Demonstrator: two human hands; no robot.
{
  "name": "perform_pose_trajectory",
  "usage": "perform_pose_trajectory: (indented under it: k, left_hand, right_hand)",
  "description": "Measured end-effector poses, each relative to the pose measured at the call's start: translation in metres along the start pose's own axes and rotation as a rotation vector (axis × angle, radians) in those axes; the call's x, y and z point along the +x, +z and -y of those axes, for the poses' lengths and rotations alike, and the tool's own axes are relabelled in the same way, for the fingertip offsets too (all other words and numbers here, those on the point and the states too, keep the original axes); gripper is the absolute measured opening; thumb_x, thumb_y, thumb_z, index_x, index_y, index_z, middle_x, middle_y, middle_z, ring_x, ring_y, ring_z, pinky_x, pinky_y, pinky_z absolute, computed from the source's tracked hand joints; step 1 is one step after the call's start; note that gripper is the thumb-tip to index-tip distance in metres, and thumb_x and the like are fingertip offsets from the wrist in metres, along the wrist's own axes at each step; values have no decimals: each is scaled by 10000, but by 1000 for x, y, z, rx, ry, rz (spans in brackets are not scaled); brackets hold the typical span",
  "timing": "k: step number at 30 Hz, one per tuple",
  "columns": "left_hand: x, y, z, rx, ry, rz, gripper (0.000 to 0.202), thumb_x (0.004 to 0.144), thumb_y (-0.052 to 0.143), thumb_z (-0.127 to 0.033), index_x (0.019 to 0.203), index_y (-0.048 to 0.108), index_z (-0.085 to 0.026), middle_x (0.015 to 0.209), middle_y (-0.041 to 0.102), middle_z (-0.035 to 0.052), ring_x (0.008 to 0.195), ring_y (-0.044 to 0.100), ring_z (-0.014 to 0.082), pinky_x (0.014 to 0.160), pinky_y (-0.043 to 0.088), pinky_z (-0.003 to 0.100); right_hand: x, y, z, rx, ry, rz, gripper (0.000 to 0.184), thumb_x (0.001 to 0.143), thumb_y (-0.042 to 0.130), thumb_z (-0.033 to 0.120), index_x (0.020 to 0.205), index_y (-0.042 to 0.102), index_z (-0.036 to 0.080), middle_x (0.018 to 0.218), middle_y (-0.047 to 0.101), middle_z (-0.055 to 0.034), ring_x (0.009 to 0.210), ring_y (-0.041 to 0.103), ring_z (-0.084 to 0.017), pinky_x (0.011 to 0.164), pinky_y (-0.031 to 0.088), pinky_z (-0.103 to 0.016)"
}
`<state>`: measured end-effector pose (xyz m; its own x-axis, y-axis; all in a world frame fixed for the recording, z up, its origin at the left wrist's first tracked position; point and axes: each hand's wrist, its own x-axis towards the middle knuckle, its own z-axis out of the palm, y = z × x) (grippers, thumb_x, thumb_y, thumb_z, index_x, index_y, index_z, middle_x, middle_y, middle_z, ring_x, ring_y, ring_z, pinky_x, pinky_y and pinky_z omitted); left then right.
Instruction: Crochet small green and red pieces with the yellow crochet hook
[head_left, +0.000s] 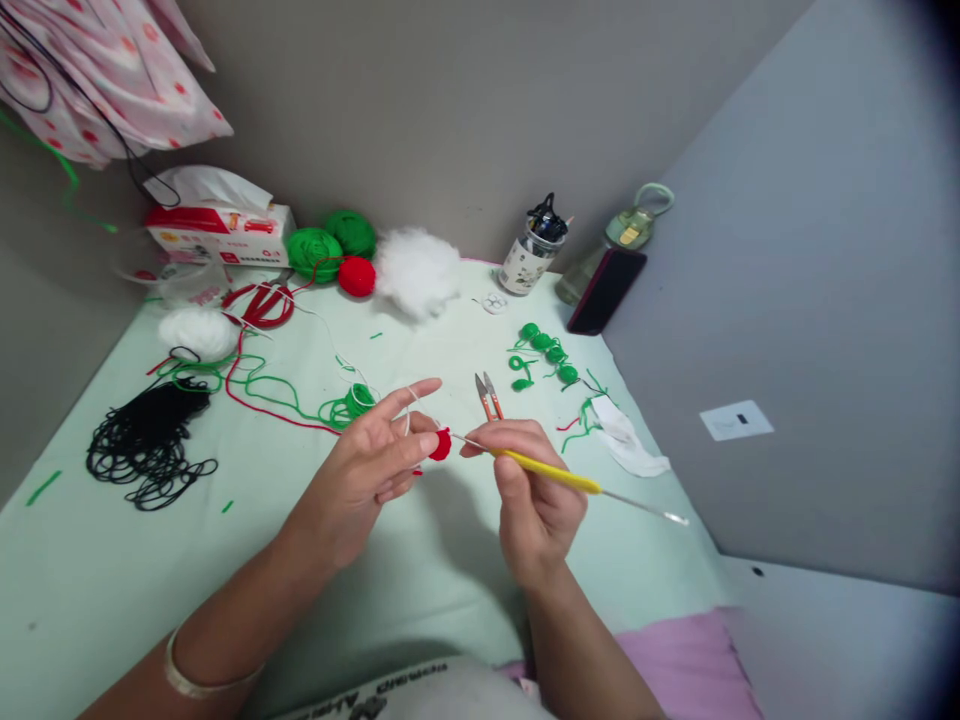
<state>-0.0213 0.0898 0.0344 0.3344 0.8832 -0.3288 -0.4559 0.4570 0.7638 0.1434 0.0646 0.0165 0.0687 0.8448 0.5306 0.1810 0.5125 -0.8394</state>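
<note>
My left hand (371,463) pinches a small red crocheted piece (440,444) between thumb and fingers, with the index finger stretched out and white yarn looped over it. My right hand (529,490) grips a yellow-handled crochet hook (559,474); its metal tip touches the red piece. Both hands hover over the pale green table (90,580) near its middle. Small snips (487,395) lie just beyond my hands.
Several green crocheted pieces (547,350) lie at right with a white scrap (626,440). Black yarn (146,440), white yarn (196,332), green balls (330,243), a red ball (357,276), stuffing (417,270), tissue box (221,232), jar (534,255), phone (606,290) and bottle (634,225) ring the back.
</note>
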Motion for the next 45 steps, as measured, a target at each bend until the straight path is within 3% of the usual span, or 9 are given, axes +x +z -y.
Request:
perform_pose_trajectory:
  k: [8,13,17,21,25,28,32,39,45]
  left_hand:
    - [1,-1,0,123,60,25,397,837,757,-262,1228,704,-307,841,564,-32,541,291,45,418,198,173]
    - [1,2,8,165,59,18,409,835,779,-318,1236,701,-305,864,597,-34,531,325,27,440,248,162]
    - [2,5,14,129,131,-37,490,802,819,-280,1271,678,-293,849,630,-32,594,427,36,524,345,138]
    - [2,5,13,-11,7,-3,481,837,785,-283,1303,666,-257,746,557,-56,485,265,11,428,247,132]
    - [5,0,7,-102,-80,21,349,846,767,-236,1194,745,-219,667,459,-79,465,143,9,404,217,132]
    - [5,-1,6,-53,-32,23,287,835,777,-231,1121,777,-250,748,537,-54,471,187,1,407,223,131]
    - [3,3,9,48,19,54,286,813,803,-268,1097,780,-302,781,589,-40,497,278,15,412,224,137]
    - [3,2,8,89,43,41,287,814,795,-287,1101,781,-280,845,655,-1,509,335,28,433,266,174]
    - [0,0,8,108,43,24,267,813,791,-290,1080,788,-278,828,607,-18,497,354,16,447,272,189]
  right_hand:
    - [6,1,-7,348,220,-15,172,982,569,272,976,738,235,915,691,-53,763,657,-174,670,569,-341]
    - [6,7,-5,219,110,-5,204,975,568,167,1039,745,246,972,738,-58,888,684,-191,689,589,-324]
    - [-2,8,-3,-117,-60,35,309,949,581,84,1149,726,270,1026,719,-60,935,692,-192,777,596,-346]
    - [-5,5,-5,-292,-201,69,419,931,599,60,1266,683,297,1123,699,-77,1005,682,-204,806,590,-353]
    - [4,-2,-7,31,34,-30,231,973,561,143,1056,742,260,919,705,-43,791,658,-172,708,558,-343]
    - [10,-2,-7,240,146,-42,175,981,577,232,986,751,245,869,683,-35,715,618,-154,663,528,-328]
    - [8,2,-8,250,169,36,158,955,628,220,990,778,253,931,720,-46,889,660,-184,786,544,-342]
    - [7,-2,-9,492,400,-13,145,960,633,284,966,768,233,912,722,-27,727,655,-127,719,539,-287]
    - [11,-2,-5,566,383,5,192,992,572,294,929,734,212,852,732,-37,687,651,-131,679,538,-284]
